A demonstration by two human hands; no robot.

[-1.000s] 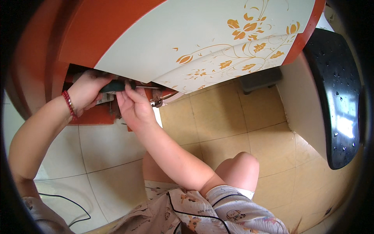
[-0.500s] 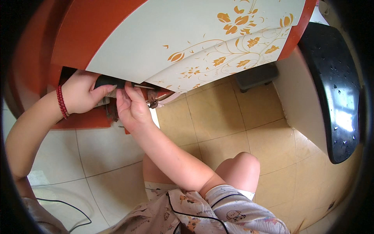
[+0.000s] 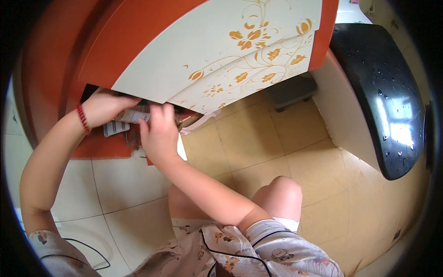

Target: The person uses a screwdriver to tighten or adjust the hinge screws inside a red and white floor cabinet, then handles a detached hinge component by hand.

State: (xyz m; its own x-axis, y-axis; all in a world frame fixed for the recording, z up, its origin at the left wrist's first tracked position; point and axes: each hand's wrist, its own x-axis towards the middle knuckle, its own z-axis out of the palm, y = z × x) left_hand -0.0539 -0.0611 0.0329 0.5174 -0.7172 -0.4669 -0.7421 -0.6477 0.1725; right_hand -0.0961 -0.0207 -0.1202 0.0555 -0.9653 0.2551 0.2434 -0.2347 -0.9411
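Note:
Both hands reach into a dark opening below the white, flower-patterned panel [image 3: 180, 60] of a red-orange cabinet [image 3: 99, 51]. My left hand [image 3: 102, 107], with a red bead bracelet [image 3: 83, 119] at the wrist, has its thumb stretched along the panel's lower edge. Its other fingers are hidden inside. At the opening's front edge is my right hand [image 3: 160, 131], thumb apart from the bent fingers, whose tips are partly hidden and blurred. Between the hands lies a light, printed cylinder-like item [image 3: 133, 115], close to the right thumb. A striped pale item [image 3: 116, 129] sits below my left hand.
A black, wet-looking curved top [image 3: 380, 92] on a pale base stands at the right. A dark grey footed block [image 3: 293, 91] is on the tan tiled floor [image 3: 249, 134] beyond my knees. A black cable [image 3: 94, 251] lies on white tiles at lower left.
The right hand has turned over, from palm up to back up, its fingers now over the opening. The dark object by my left hand no longer shows clearly. The view has shifted slightly.

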